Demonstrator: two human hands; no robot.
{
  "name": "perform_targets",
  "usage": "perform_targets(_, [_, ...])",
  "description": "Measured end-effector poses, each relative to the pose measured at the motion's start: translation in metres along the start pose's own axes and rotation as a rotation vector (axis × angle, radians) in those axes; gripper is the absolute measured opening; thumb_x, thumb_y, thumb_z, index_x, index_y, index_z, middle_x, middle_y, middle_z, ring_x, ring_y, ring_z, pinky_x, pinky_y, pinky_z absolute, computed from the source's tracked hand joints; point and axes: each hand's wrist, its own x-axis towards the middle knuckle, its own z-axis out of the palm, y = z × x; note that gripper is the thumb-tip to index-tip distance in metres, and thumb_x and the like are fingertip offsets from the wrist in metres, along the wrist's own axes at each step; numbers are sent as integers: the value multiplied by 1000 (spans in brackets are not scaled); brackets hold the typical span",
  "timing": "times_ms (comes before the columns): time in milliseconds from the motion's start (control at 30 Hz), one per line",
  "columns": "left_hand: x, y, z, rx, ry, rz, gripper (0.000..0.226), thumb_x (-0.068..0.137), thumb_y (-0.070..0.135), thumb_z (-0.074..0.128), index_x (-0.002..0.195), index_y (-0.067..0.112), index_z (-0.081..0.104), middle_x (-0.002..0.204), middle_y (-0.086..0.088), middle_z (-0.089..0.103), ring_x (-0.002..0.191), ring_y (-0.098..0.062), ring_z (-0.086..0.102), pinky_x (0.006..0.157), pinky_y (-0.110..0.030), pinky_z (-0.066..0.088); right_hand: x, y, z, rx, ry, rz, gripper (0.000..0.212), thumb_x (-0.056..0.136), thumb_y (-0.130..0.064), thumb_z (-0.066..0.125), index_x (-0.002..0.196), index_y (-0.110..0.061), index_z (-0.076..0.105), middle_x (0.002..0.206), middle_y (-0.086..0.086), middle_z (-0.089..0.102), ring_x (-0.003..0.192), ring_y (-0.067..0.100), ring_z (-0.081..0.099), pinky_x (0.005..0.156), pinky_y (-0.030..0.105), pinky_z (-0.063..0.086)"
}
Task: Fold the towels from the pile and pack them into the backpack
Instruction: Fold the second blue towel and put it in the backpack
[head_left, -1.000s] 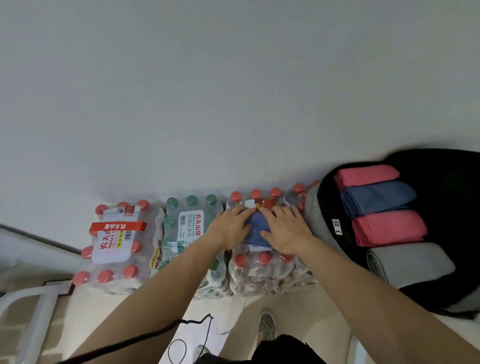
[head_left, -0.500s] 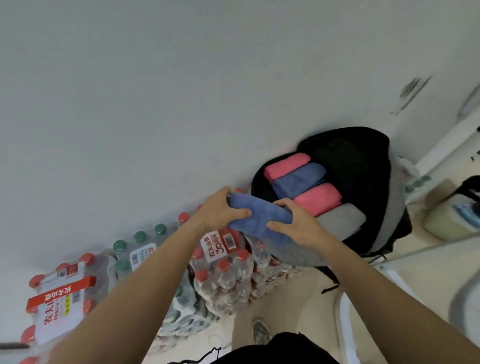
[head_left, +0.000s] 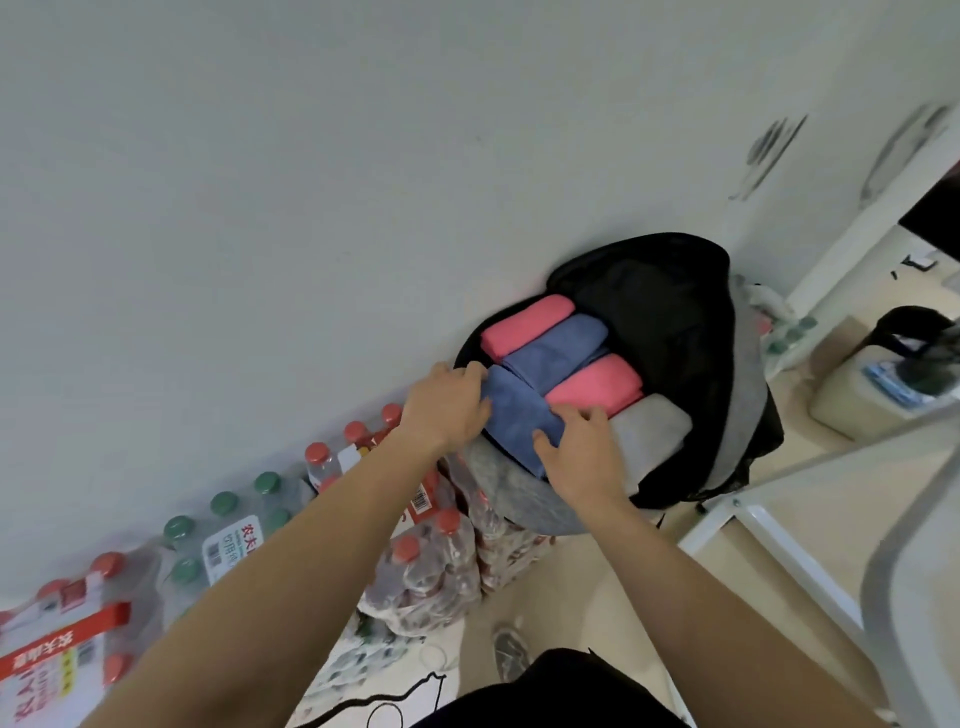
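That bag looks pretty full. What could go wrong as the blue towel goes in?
Two risks, as a guess. The folded blue towel is held only by the left hand and right hand; if either grip slips, it may unfold. The packed towels already lie tight side by side in the backpack, so pushing it in could rumple them.

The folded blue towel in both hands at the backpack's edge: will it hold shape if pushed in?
Probably floppy: the folded blue towel bends over the backpack rim between the left hand and right hand. Likely light and soft, so it should squash in beside the nearer pink towel. Its fuzzy cloth probably won't slip, but folds may open.
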Motion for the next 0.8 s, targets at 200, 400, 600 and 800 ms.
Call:
perform_targets(200, [-20,-16,2,48,37,84,44,81,23,56,123,15,44,112,-4,62,106,-27,47,66,-41,49,29,-9,-10,-425,29,-474,53,88,-26,61,140,-29,49,141,4,45,113,30,49,89,42,45])
perform_targets(400, [-29,-26,-2,79,68,162,35,82,36,61,113,21,53,107,1,62,100,-24,48,67,-35,42,66,-6,-3,-551,-315,-675,49,99,-19,45,148,-24,41,146,11,42,108,33,51,94,41,44])
perform_targets(600, [-30,-17,-11,109,-150,229,28,86,48,59,110,39,68,110,5,53,109,-22,44,82,-32,43,71,-16,-5,-372,-407,-609,45,95,-24,52,139,-18,51,125,15,50,100,34,57,85,44,49])
perform_targets(800, [-39,-10,-16,2,-155,303,13,85,33,66,96,38,70,102,17,54,103,-15,42,73,-26,35,68,-16,-16,-441,-420,-576,62,92,-41,59,148,-29,37,136,8,46,108,31,56,86,45,51])
